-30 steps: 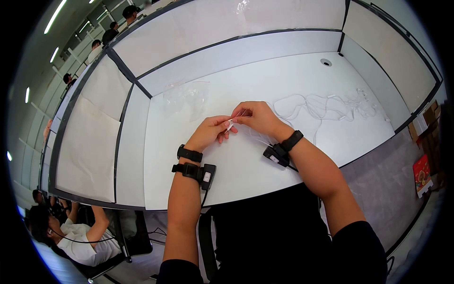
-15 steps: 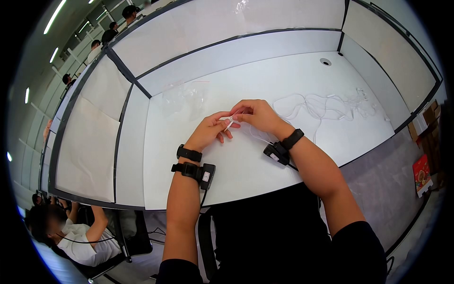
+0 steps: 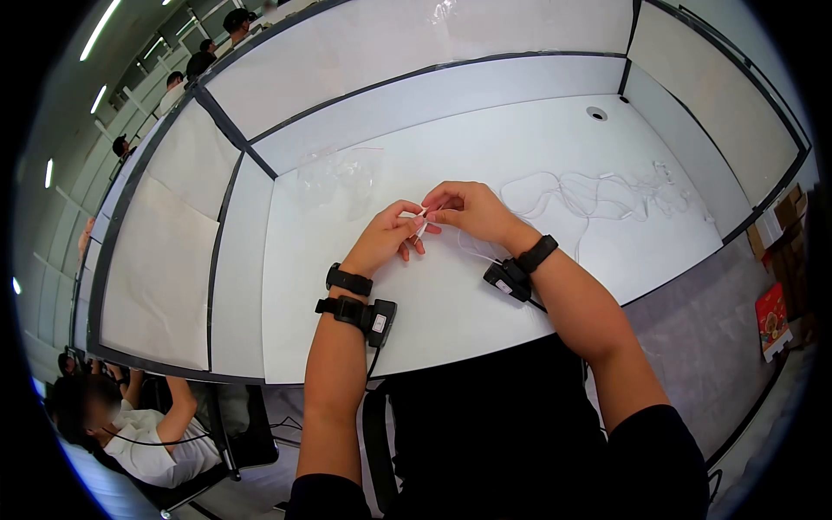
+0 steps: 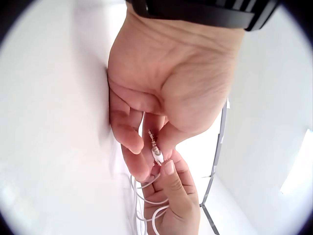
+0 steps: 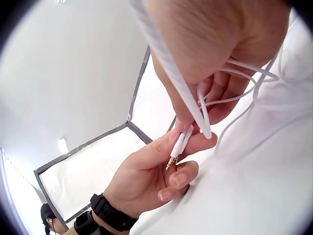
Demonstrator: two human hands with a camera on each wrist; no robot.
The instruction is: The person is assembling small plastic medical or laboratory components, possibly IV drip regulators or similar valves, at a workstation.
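Over the middle of the white desk [image 3: 520, 329] both hands meet on a thin white earphone cable [image 5: 230, 105]. My left hand [image 3: 387, 239] pinches the cable's white plug [image 5: 179, 147] between thumb and forefinger, its metal jack tip [image 4: 153, 141] sticking out toward the palm. My right hand [image 3: 468, 211] holds loops of the same cable [image 4: 146, 196] in its curled fingers and pinches the cable just behind the plug. The cable trails off under the right hand across the desk.
More white earphone cables [image 3: 607, 195] lie tangled at the right back of the desk. Clear plastic bags [image 3: 338, 173] lie at the back left. White partition walls [image 3: 416, 35] ring the desk. A cable hole [image 3: 596, 113] sits at the far right corner. People sit beyond the partition.
Both hands have shifted slightly toward the back of the desk and stayed joined on the plug. The plastic bags at the back left look a little more spread.
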